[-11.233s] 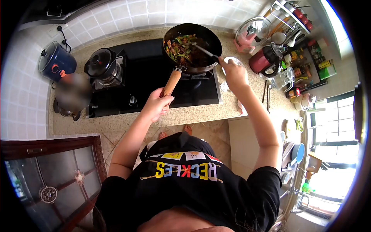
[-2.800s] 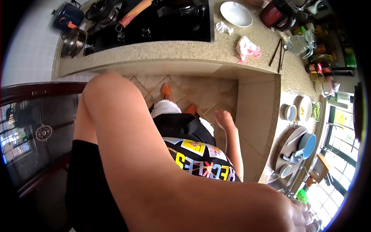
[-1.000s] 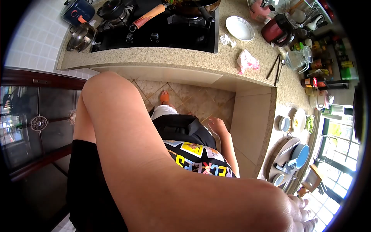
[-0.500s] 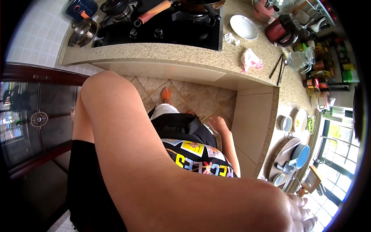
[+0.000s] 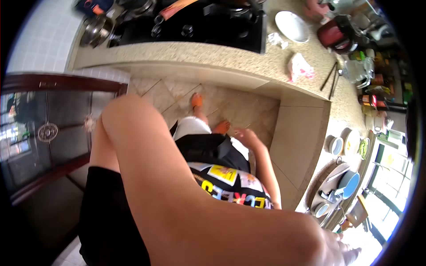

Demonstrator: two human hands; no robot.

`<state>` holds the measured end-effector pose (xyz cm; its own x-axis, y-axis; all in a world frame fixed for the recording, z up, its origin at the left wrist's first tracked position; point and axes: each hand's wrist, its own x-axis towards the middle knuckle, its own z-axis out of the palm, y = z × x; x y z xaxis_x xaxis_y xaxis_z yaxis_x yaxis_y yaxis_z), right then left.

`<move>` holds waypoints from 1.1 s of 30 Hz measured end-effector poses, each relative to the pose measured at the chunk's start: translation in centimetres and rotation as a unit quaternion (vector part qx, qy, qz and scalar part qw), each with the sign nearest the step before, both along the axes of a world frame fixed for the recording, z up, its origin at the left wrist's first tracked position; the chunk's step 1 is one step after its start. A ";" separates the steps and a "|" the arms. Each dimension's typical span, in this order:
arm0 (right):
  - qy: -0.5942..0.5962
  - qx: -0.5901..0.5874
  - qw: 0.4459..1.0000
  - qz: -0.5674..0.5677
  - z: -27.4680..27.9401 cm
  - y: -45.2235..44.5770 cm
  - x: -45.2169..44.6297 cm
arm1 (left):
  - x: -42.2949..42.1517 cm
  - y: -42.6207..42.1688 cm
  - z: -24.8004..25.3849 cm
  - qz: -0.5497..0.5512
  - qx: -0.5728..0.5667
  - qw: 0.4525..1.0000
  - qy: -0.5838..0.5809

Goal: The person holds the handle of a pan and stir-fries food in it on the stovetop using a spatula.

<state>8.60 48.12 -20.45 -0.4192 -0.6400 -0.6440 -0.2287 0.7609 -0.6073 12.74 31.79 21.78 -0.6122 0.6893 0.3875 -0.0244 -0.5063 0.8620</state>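
My left hand [image 5: 339, 248] is raised close to the camera at the lower right, with the bent forearm crossing the view. Its fingers point outward, blurred against the bright window, and I see nothing in them. Part of that hand runs out of the picture. Lower down, my right hand [image 5: 247, 138] hangs beside my body above the tiled floor. Its fingers are loosely apart and hold nothing. The printed shirt [image 5: 222, 175] lies between the two arms.
Ahead is a black gas stove [image 5: 199, 33] with pans. A white plate [image 5: 292, 26], crumpled plastic bag [image 5: 300, 67], black chopsticks [image 5: 329, 80] and dark red kettle [image 5: 335, 33] sit on the counter. The sink [image 5: 319, 188] holds a blue pan [image 5: 349, 184]. A dark cabinet [image 5: 66, 115] stands left.
The stove edge and the counter things sit a little higher and farther right in view, and more of the feet shows. The left hand shifts slightly and blurs. The right hand stays low.
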 end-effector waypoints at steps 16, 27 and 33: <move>0.124 0.021 0.992 -0.028 -2.9 -0.6 -1.7 | -2.2 -17.0 -33.3 0.385 -0.219 0.812 -0.380; 0.394 -0.215 0.844 -0.295 3.1 -11.3 -19.2 | -4.2 -23.1 -34.0 0.296 0.070 0.808 -0.506; 0.533 -0.008 0.811 -0.243 -1.8 -11.4 -32.7 | -4.6 -24.4 -32.0 0.208 0.274 0.800 -0.492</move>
